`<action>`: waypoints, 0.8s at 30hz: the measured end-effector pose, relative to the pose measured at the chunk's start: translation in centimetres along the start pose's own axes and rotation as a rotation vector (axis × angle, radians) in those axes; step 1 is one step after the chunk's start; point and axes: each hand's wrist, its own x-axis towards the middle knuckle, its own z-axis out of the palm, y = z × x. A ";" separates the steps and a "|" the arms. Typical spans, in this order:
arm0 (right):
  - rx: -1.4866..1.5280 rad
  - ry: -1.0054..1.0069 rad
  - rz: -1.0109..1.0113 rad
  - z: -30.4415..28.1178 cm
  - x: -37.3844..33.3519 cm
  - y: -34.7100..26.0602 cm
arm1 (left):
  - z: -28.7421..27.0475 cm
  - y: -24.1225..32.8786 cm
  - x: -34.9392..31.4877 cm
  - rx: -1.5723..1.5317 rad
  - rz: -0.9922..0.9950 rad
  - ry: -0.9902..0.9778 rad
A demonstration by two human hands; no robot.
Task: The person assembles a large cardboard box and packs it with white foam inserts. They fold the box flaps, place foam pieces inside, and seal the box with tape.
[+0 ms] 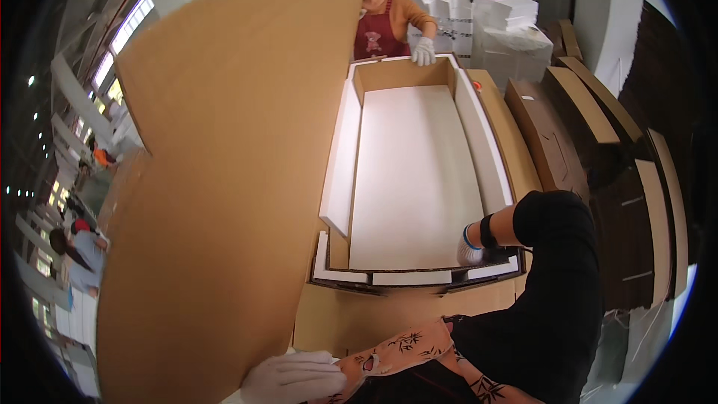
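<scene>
A long cardboard box (407,72) lies in front of me. White foam strips (482,142) line its sides, and a white flat panel (411,179) covers its bottom. My right hand (470,249), in a white glove, reaches into the near right corner, beside the foam there; its fingers are mostly hidden. At the lower edge, my left hand (293,376), also white-gloved, has its fingers stretched out beside the lower edge of a large brown cardboard sheet (232,157). That sheet rises along the box's left side.
Across the box a co-worker (404,15) in a dark red apron rests a gloved hand (423,51) on the far rim. White foam pieces (441,0) are stacked behind. Folded cardboard (550,135) stands at the right. Other people (86,254) are far left.
</scene>
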 end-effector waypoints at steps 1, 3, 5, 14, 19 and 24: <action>0.015 0.016 -0.005 2.0 -0.2 0.7 | 0.8 0.2 0.4 0.023 -0.037 -0.061; -0.012 0.108 0.088 0.9 -2.2 -0.4 | 2.3 0.6 0.6 0.075 -0.142 -0.159; -0.029 0.218 0.186 -0.7 -4.7 -2.0 | 3.4 1.4 0.9 0.022 -0.154 -0.158; 0.509 1.171 0.423 4.4 -13.9 -12.0 | 5.6 3.1 -6.6 -0.590 -0.697 -0.031; 0.180 1.665 0.580 12.0 -11.2 -19.3 | 7.6 -7.9 -18.7 -0.683 -0.907 0.737; 0.225 1.883 1.078 16.5 -2.2 -25.1 | 11.1 -21.0 -28.3 0.352 -1.336 0.565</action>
